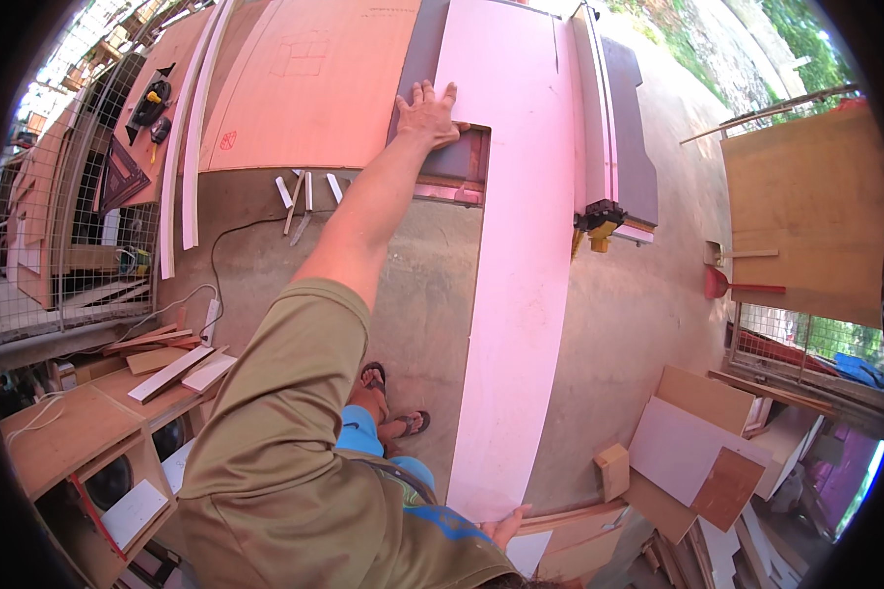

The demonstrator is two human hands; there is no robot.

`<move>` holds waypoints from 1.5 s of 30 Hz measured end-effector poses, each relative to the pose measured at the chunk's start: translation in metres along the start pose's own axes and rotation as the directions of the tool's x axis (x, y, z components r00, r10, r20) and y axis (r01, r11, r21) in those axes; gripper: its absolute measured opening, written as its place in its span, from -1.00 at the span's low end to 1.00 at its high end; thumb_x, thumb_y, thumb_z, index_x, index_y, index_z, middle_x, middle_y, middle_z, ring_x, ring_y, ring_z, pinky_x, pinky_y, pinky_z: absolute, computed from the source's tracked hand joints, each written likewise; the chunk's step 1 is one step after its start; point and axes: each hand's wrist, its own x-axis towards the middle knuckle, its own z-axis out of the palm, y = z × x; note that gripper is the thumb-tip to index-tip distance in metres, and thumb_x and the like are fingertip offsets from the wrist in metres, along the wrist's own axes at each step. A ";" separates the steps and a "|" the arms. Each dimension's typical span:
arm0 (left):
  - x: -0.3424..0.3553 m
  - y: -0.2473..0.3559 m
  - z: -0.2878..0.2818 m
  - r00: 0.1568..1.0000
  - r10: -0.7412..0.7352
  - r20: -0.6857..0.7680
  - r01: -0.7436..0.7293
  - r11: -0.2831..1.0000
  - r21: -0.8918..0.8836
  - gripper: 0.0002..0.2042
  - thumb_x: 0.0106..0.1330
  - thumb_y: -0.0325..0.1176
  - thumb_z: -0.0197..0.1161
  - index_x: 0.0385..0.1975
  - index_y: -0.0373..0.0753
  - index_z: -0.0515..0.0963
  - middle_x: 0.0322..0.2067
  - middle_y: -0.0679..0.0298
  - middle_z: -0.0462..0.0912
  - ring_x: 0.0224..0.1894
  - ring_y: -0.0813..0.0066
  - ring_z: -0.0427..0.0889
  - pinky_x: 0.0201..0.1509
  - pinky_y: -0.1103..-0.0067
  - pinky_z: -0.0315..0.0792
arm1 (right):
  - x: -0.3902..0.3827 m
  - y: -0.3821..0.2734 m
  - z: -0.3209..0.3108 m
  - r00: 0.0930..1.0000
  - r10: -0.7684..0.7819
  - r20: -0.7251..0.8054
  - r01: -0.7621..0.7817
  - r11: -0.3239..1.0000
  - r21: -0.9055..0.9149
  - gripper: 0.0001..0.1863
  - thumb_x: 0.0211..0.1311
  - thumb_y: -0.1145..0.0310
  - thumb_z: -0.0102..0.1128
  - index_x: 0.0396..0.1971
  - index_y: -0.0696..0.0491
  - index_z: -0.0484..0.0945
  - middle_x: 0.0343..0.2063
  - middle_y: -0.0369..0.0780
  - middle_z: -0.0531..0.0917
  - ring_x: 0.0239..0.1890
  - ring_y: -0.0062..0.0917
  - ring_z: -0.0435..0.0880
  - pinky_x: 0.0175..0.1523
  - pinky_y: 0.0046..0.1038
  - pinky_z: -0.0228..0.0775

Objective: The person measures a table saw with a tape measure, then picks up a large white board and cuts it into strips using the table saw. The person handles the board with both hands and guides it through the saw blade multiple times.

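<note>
A long pale board (pixel 521 324) runs from the saw table at the top down to my body. Its left edge steps inward just beyond my left hand. My left hand (pixel 428 116) lies flat with fingers spread, over the board's left edge and the grey saw table (pixel 452 162). At the board's near end my right hand (pixel 506 527) grips the edge, with part of the hand hidden. Along the board's right side stands a long rip fence (pixel 599 108), with a black and yellow clamp part (pixel 604 221) at its near end.
A wide wooden panel (pixel 304 88) with pencil marks adjoins the saw on the left. Several white strips (pixel 309 191) stick out below it. Board offcuts (pixel 697 442) lean at lower right, and a wooden cabinet (pixel 79 432) stands lower left. A red dustpan (pixel 719 285) sits far right.
</note>
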 end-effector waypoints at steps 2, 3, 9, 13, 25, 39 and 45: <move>0.006 0.000 -0.001 1.000 -0.004 0.001 0.004 1.000 0.012 -0.11 0.42 0.30 0.09 0.63 -0.01 -0.02 0.57 -0.20 0.01 0.63 -0.16 -0.02 0.56 -0.19 -0.03 | -0.001 -0.002 0.008 1.000 -0.005 0.012 0.005 1.000 -0.016 -0.15 0.62 -0.26 -0.35 0.50 0.21 0.18 0.51 -0.03 0.26 0.51 -0.10 0.26 0.58 0.00 0.12; 0.008 0.000 -0.001 1.000 -0.004 -0.002 0.004 1.000 0.016 -0.11 0.42 0.30 0.08 0.63 -0.01 -0.02 0.57 -0.20 0.01 0.63 -0.16 -0.02 0.56 -0.19 -0.03 | -0.001 -0.003 0.012 1.000 -0.007 0.006 0.007 1.000 -0.013 -0.16 0.63 -0.26 -0.36 0.50 0.21 0.18 0.51 -0.04 0.26 0.51 -0.10 0.26 0.58 -0.01 0.12; 0.025 -0.003 0.000 1.000 0.007 -0.009 -0.007 0.999 0.046 -0.11 0.43 0.31 0.06 0.64 -0.01 -0.05 0.57 -0.19 0.01 0.63 -0.16 -0.02 0.54 -0.22 -0.02 | 0.001 -0.006 0.029 0.999 -0.037 0.003 0.037 0.999 -0.018 -0.18 0.63 -0.25 -0.34 0.49 0.19 0.20 0.49 -0.05 0.29 0.48 -0.11 0.30 0.55 -0.02 0.16; 0.035 -0.004 0.000 1.000 0.003 -0.013 -0.003 0.999 0.046 -0.11 0.43 0.32 0.06 0.64 0.00 -0.04 0.57 -0.19 0.01 0.63 -0.16 -0.02 0.52 -0.25 0.00 | 0.008 -0.007 0.037 0.999 -0.042 -0.007 0.042 0.999 -0.010 -0.20 0.62 -0.24 -0.32 0.48 0.15 0.23 0.46 -0.05 0.33 0.45 -0.10 0.34 0.51 0.02 0.23; 0.067 -0.008 0.002 0.999 0.003 -0.054 0.001 0.997 0.078 -0.09 0.39 0.37 0.08 0.63 0.01 0.01 0.56 -0.17 0.05 0.62 -0.13 0.01 0.48 -0.28 0.04 | 0.019 -0.010 0.055 0.998 -0.046 -0.033 0.046 0.999 0.010 -0.22 0.63 -0.21 -0.30 0.47 0.17 0.22 0.46 -0.04 0.34 0.45 -0.08 0.34 0.51 0.07 0.21; 0.104 -0.010 -0.009 1.000 -0.008 -0.016 0.008 0.999 0.037 -0.09 0.40 0.36 0.08 0.63 0.04 -0.01 0.59 -0.14 -0.01 0.64 -0.11 -0.05 0.52 -0.26 -0.02 | 0.030 -0.019 0.091 0.994 -0.029 -0.104 0.029 1.000 -0.001 -0.21 0.58 -0.28 -0.24 0.42 0.12 0.32 0.40 -0.05 0.43 0.41 -0.05 0.40 0.46 0.19 0.25; 0.119 -0.011 -0.013 1.000 -0.009 -0.021 0.010 0.999 0.043 -0.10 0.41 0.36 0.09 0.63 0.05 -0.01 0.59 -0.12 0.00 0.64 -0.11 -0.05 0.52 -0.25 -0.02 | 0.027 -0.024 0.116 0.993 -0.025 -0.111 0.026 1.000 0.008 -0.20 0.59 -0.26 -0.24 0.44 0.16 0.29 0.42 -0.05 0.40 0.41 -0.06 0.38 0.48 0.12 0.22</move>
